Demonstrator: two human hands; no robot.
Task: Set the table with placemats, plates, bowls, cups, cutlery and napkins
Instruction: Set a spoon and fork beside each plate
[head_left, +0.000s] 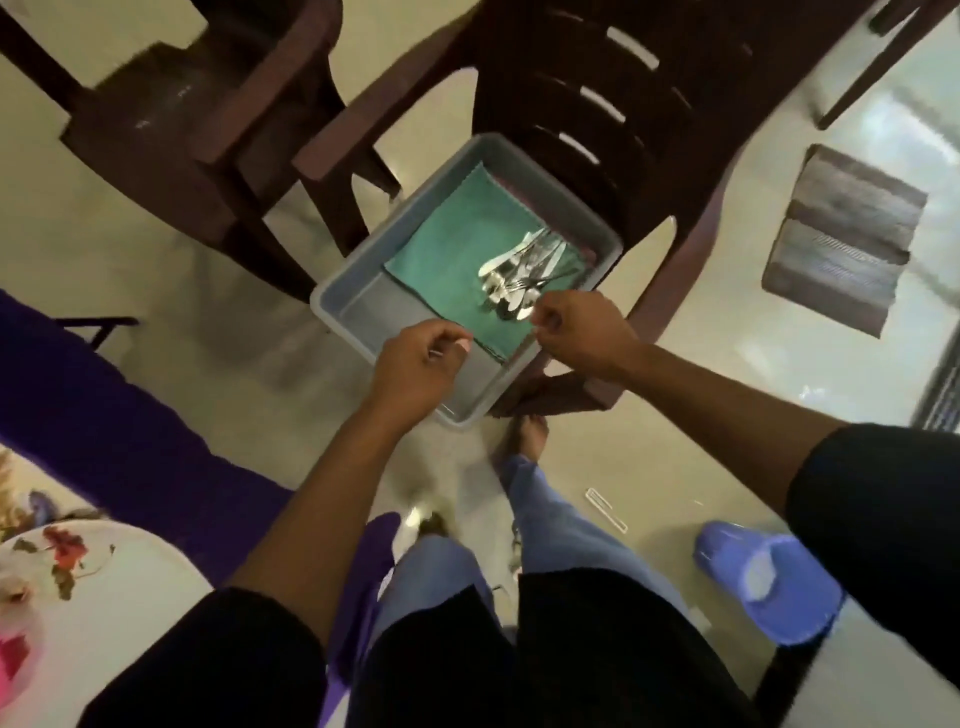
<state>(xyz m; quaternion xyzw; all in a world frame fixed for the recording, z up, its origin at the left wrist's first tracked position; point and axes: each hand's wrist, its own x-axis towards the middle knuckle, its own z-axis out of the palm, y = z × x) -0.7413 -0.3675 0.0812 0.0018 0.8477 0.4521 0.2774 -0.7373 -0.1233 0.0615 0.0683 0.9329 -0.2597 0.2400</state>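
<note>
cutlery (519, 275) lies heaped on a green napkin (447, 260) in a grey tub (343, 306); right hand (582, 332) curled just beside it, its hold unclear; left hand (415, 369) pinches a thin metal piece.

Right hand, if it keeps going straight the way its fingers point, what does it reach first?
Most likely the pile of cutlery on the green napkin in the grey tray; the right hand hovers beside it, though depth is unclear.

two dark brown plastic chairs (597, 119) (197, 130) stand on the pale tiled floor (156, 291), with a grey striped doormat (847, 239) and a blue plastic slipper (769, 582) nearby.
</note>
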